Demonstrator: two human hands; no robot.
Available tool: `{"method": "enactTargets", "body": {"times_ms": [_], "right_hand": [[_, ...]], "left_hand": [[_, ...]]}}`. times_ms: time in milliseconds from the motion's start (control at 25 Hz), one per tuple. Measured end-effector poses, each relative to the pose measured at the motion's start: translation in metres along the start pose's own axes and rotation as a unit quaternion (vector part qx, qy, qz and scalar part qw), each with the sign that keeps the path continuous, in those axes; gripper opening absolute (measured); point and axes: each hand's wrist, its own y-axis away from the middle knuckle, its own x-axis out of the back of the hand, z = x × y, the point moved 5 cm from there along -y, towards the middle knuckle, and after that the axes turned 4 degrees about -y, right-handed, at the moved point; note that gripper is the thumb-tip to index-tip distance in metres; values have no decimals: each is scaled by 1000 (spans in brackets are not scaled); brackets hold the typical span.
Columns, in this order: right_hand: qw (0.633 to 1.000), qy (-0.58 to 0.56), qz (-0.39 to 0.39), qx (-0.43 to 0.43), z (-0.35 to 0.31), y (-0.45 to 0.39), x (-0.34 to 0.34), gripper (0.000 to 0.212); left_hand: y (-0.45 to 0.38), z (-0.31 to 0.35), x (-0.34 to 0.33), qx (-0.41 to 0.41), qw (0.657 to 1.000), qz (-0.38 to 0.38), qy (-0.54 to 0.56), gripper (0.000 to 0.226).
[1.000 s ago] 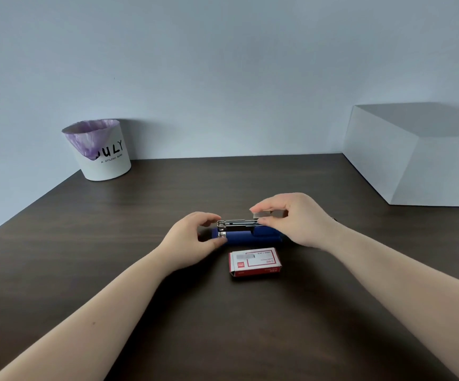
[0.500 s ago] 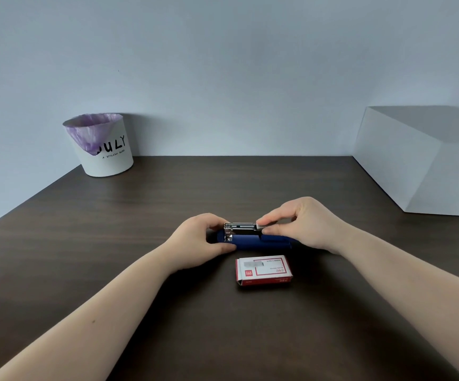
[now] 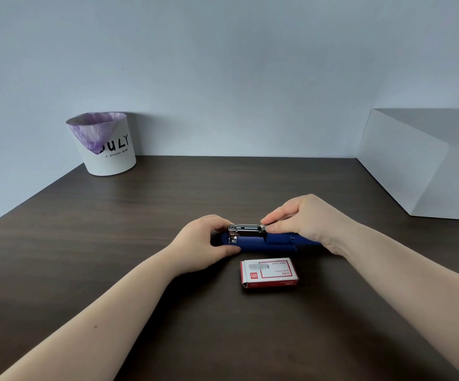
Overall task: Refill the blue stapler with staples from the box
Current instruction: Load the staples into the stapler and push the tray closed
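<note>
Blue plastic stapler (image 3: 266, 242) lay gripped at its front end by the left hand (image 3: 203, 243), while the right hand (image 3: 305, 218) pinched its silver metal magazine (image 3: 246, 229). Rigid and light, it looked best steadied by its body. Just nearer than the stapler sat the closed red-and-white cardboard staple box (image 3: 269, 273).

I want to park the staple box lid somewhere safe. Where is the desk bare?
Bare wood lies between the white bin and the hands, and between the white box and the right hand. It is crowded at the stapler, the left hand and the staple box.
</note>
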Motion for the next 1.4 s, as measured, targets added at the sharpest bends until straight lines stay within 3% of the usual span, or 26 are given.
{"method": "enactTargets", "body": {"times_ms": [320, 520, 680, 840, 1000, 1400], "right_hand": [[999, -4, 37, 21, 2, 6, -4, 13], [993, 94, -22, 62, 1, 9, -9, 27], [988, 113, 68, 86, 1, 13, 14, 5], [958, 242, 21, 150, 0, 14, 1, 16], [931, 296, 8, 212, -5, 14, -13, 19], [921, 328, 3, 211, -16, 9, -39, 20]], "left_hand": [[1, 1, -1, -11, 1000, 6, -6, 28], [0, -1, -1, -12, 1000, 7, -2, 28], [-1, -1, -1, -11, 1000, 7, -5, 29], [0, -2, -1, -7, 1000, 8, -3, 29], [1, 0, -1, -9, 1000, 9, -6, 29], [1, -2, -1, -12, 1000, 18, -7, 29]]}}
